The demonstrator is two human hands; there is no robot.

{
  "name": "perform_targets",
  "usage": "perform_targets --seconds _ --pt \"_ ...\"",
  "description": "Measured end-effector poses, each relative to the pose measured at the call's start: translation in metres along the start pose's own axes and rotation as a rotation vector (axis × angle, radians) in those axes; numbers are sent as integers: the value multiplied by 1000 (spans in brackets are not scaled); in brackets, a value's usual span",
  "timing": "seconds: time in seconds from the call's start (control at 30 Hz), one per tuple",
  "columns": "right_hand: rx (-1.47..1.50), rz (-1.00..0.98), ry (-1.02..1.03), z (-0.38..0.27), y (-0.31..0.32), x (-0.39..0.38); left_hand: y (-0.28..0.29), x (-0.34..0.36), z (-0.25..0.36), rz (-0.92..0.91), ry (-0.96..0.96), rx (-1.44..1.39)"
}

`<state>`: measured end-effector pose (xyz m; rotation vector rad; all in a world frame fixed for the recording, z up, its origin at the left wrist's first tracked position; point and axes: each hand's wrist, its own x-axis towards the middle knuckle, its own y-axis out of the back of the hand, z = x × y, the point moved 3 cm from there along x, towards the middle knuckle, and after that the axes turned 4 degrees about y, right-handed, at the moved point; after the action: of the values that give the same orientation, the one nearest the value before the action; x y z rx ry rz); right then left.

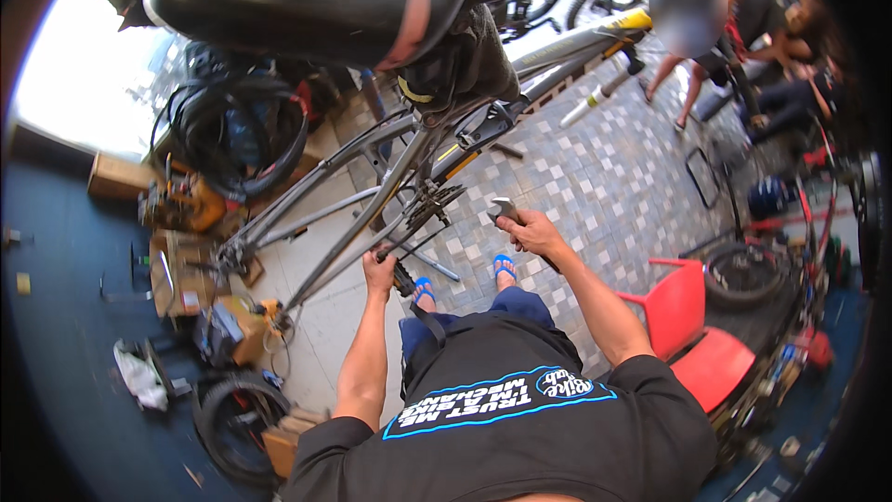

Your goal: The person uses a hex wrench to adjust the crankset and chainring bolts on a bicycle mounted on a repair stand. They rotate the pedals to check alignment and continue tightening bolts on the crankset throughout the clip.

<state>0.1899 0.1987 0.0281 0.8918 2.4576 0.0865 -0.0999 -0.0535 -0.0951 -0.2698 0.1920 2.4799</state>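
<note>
A grey and yellow bicycle frame (pixel 381 167) is raised before me, its black saddle (pixel 297 5) large at the top of the head view. My left hand (pixel 376 274) is closed at a black pedal (pixel 403 281) on its crank arm, below the chainrings (pixel 429 204) and chain stays. My right hand (pixel 530 232) is closed around a silver open-ended wrench (pixel 504 208), its jaw pointing up, held right of the chainrings and apart from them.
A red chair (pixel 706 372) and wheel (pixel 734 274) are at my right. Other people (pixel 688 19) stand or crouch at upper right. Hanging tyres (pixel 242 130), cardboard boxes (pixel 181 270) and tools line the left. My feet in blue sandals (pixel 505 270) stand on tiled floor (pixel 604 167).
</note>
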Motion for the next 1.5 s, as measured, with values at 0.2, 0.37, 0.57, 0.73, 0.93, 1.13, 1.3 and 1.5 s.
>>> perform_targets --seconds 0.2,0.37,0.57,0.73,0.93,1.13,1.3,1.5 --pt "-765 -297 349 -33 10 56 -6 -29 30 172 215 -152" --pt "-1027 -450 482 -49 -4 78 -35 -58 72 284 24 260" --pt "-1187 -480 652 -53 -29 100 -71 -75 101 327 88 -23" --pt "-1245 -497 790 -53 -60 115 -76 -78 98 225 95 105" --pt "-1423 -478 915 -33 -80 124 -85 -75 99 283 156 215" --pt "-1374 -433 906 -33 -92 118 -73 -77 94 292 190 278" --pt "-1326 -363 940 -23 -87 129 -75 -73 88 232 149 199" --pt "-1344 -385 976 -27 -84 119 -76 -75 93 282 184 348"
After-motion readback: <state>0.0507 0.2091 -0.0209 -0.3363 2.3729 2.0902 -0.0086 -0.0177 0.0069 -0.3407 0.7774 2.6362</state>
